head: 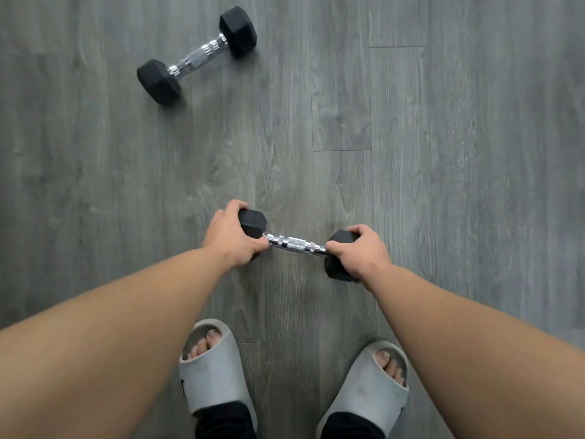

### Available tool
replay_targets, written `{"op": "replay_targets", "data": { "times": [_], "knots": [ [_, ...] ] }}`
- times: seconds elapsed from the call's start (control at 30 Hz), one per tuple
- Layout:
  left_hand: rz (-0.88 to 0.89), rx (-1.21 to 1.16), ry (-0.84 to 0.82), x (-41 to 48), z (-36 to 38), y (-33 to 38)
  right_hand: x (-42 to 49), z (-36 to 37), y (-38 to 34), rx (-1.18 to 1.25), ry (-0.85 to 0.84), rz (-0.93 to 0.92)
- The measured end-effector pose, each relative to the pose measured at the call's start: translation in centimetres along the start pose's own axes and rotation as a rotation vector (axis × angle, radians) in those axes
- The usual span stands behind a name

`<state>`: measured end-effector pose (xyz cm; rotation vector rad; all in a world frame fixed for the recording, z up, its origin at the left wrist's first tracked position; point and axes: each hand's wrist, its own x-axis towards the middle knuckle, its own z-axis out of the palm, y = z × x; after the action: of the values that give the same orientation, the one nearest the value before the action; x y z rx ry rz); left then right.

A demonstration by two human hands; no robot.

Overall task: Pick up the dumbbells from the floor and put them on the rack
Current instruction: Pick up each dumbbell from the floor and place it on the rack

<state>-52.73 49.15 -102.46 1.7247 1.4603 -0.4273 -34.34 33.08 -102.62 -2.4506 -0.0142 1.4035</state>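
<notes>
Head view: we are looking straight down at a grey wood-plank floor (411, 185), with both our bare forearms reaching forward.
Near dumbbell (296, 243): it is lying crosswise just ahead of our feet, black hex heads at each end and a chrome knurled handle showing between our hands; we cannot tell whether it is resting on the floor or just off it.
Left hand (232, 236): we are clenching its fingers (235, 206) around the left hex head, thumb reaching the handle's end.
Right hand (361, 253): we are wrapping it over the right hex head, fingers curled shut on it.
Far dumbbell (198, 55): it is lying on the floor well apart from us, up and to the left, tilted diagonally, with nothing touching it.
Feet: we are standing in grey slides (215, 372) with dark trouser cuffs above them.
</notes>
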Motion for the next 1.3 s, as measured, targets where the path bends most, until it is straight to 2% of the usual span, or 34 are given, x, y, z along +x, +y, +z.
{"op": "replay_targets", "data": {
  "times": [0.2,0.43,0.7,0.9,1.1,1.3],
  "knots": [
    [-0.004,0.025,0.040,-3.6,-6.3,0.9,-5.8,0.4,-1.6,0.190,-0.036,0.034],
    [-0.055,-0.085,0.097,-12.2,-21.7,3.0,-19.0,-0.7,-10.2,0.251,-0.109,0.005],
    [-0.019,-0.048,0.337,-24.0,-43.6,6.5,-35.4,-3.5,-26.1,0.276,-0.195,-0.216],
    [0.006,-0.058,0.547,-36.1,-58.7,8.2,-50.2,-6.9,-36.7,0.267,-0.249,-0.426],
    [-0.045,-0.061,0.733,-51.2,-70.0,6.5,-66.8,-7.8,-42.1,0.167,-0.404,-0.529],
    [-0.105,-0.024,0.855,-63.4,-78.1,-0.1,-80.8,-2.4,-42.9,0.112,-0.524,-0.528]
  ]
}}
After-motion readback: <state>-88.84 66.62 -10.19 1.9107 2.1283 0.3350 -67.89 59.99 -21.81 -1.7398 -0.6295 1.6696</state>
